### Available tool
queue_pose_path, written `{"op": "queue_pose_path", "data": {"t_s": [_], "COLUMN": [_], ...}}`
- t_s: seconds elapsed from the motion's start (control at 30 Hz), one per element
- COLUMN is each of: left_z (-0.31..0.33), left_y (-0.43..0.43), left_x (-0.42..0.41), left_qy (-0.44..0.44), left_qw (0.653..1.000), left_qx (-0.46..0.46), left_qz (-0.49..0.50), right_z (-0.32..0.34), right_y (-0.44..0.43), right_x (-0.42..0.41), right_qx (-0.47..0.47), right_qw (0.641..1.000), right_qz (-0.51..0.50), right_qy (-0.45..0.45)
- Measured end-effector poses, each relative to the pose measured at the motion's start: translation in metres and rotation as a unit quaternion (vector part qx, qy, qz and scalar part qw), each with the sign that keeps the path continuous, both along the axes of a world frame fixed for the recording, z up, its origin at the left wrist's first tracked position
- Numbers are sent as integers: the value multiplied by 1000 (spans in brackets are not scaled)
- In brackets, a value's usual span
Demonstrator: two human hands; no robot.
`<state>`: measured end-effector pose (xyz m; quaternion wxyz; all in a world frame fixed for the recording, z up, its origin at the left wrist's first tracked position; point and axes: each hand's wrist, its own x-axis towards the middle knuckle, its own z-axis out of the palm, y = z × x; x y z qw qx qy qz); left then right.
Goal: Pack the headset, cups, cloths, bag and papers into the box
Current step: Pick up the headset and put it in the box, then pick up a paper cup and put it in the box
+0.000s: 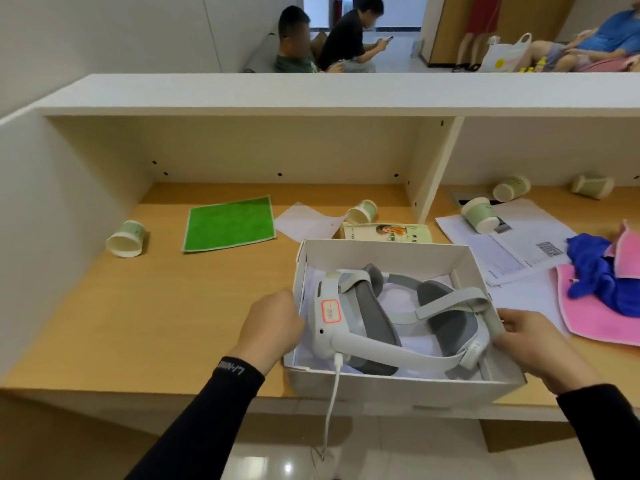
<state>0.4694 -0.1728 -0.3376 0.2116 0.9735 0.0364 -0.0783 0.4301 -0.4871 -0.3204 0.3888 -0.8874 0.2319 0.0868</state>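
A white headset (391,317) with grey padding lies tilted inside the open white box (398,386) at the desk's front edge. My left hand (273,323) curls over the box's left wall at the headset's front end, fingertips hidden. My right hand (533,341) pinches the headset's rear strap at the box's right wall. A white cable (330,410) hangs from the headset over the front wall. Paper cups lie tipped at the left (125,239), behind the box (362,211) and on the papers (479,214). A green cloth (229,224) lies flat at the left.
A printed bag (388,233) and a white sheet (306,221) lie behind the box. Papers (512,244), a blue cloth (595,271) and a pink cloth (602,313) lie at the right. Two more cups (512,188) (592,185) lie far right. A shelf divider (433,174) splits the desk.
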Motion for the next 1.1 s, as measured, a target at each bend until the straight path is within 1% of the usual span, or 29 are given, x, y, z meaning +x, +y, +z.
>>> {"op": "queue_pose_path", "data": {"t_s": [0.2,0.37,0.47,0.57,0.6,0.67,0.77,0.8,0.87,0.93,0.97,1.03,1.1], "left_z": [-4,-7,-9,-10,-11,-10,-8,-8,-6,-6,-7,-9,-14], "left_y": [70,137,169,196,202,207,211,216,233,257,270,293,314], "left_x": [9,19,25,31,33,37,54,62,83,106,116,138,154], "left_qy": [-43,-63,-60,-58,-59,-72,-131,-142,-134,-103,-86,-62,-52], "left_qw": [996,986,982,979,978,981,982,980,977,970,963,948,939], "left_qx": [32,45,48,58,57,43,-12,-32,-67,-114,-143,-181,-185], "left_qz": [74,147,171,188,189,176,134,132,152,191,210,253,285], "right_z": [1,5,5,4,4,9,25,32,43,49,52,56,54], "right_y": [66,133,167,189,195,206,235,248,276,306,325,365,406], "right_x": [22,50,65,79,85,98,121,130,146,167,179,201,222], "right_qx": [38,53,42,32,21,-16,-53,-60,-68,-35,13,120,163], "right_qw": [996,986,982,979,979,984,989,988,981,971,966,956,949], "right_qz": [86,150,174,178,178,175,135,132,156,195,208,226,242], "right_qy": [12,45,55,96,94,42,-33,-53,-91,-137,-151,-144,-121]}}
